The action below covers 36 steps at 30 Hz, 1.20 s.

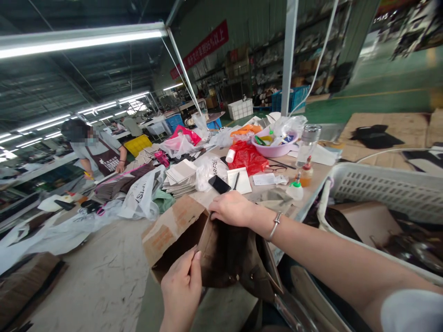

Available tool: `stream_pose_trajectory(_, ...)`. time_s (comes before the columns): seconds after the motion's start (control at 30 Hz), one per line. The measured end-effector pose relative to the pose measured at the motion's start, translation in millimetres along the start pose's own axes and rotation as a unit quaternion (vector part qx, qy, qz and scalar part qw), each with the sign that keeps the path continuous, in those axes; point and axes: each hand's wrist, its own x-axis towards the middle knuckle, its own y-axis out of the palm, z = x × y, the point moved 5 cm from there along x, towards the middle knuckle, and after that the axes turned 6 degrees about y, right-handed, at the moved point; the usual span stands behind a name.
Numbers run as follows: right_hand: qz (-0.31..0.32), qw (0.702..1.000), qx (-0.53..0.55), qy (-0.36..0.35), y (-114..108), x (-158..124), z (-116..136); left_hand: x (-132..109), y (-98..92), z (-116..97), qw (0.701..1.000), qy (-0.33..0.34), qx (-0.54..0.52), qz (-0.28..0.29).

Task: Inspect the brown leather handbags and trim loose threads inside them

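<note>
A dark brown bag (228, 253) with small metal fittings is held up in front of me, its upper edge stretched between my hands. My left hand (183, 281) pinches the near end of that edge between thumb and fingers. Farther off, my right hand (233, 208), with a bracelet on the wrist, has its fingers closed on the far end of the edge. Just left of the bag lies an open cardboard box (173, 226), dark inside and partly covered by the bag.
A phone (219, 184), stacked pale pieces (180, 175), a red plastic bag (246, 157) and a purple basin (275, 146) stand beyond. Bottles are at their right. A white basket (387, 184) is at right. Another person (104, 152) works at far left.
</note>
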Motion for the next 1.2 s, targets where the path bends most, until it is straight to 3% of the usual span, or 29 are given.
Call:
stream_pose_trajectory(0.13, 0.012, 1.0, -0.003, 0.005, 1.4, 2.1, -0.2, 21.2, -2.8, 3.7, 0.982, 0.004, -0.025, 0.189)
stream_pose_trajectory(0.2, 0.019, 1.0, -0.004, 0.008, 1.4, 3.5, 0.7, 41.6, -2.9, 2.9, 0.969, 0.01, -0.021, 0.244)
stream_pose_trajectory(0.33, 0.019, 1.0, -0.015, 0.011, -0.5, 6.0, 2.7, 88.6, 17.1, -4.3, 0.964, 0.044, -0.009, 0.261)
stream_pose_trajectory(0.43, 0.013, 0.999, -0.026, 0.013, -3.8, 5.0, -1.7, 105.6, 42.6, -5.5, 0.958, 0.055, 0.012, 0.282)
stream_pose_trajectory(0.53, 0.014, 1.0, -0.025, -0.011, -9.1, 0.1, -7.9, 106.4, 52.8, -0.6, 0.961, 0.035, 0.03, 0.271)
stream_pose_trajectory(0.63, 0.013, 0.999, -0.033, -0.02, -14.6, -4.1, -13.5, 101.1, 51.1, 2.8, 0.963, 0.019, 0.037, 0.265)
stream_pose_trajectory(0.93, 0.014, 0.996, -0.059, 0.059, -5.9, 5.3, -17.9, 100.9, 56.6, 2.5, 0.953, -0.004, 0.082, 0.293)
stream_pose_trajectory(1.2, 0.018, 0.994, -0.059, 0.09, 0.2, 9.1, -20.6, 100.1, 56.4, -0.4, 0.947, -0.011, 0.096, 0.306)
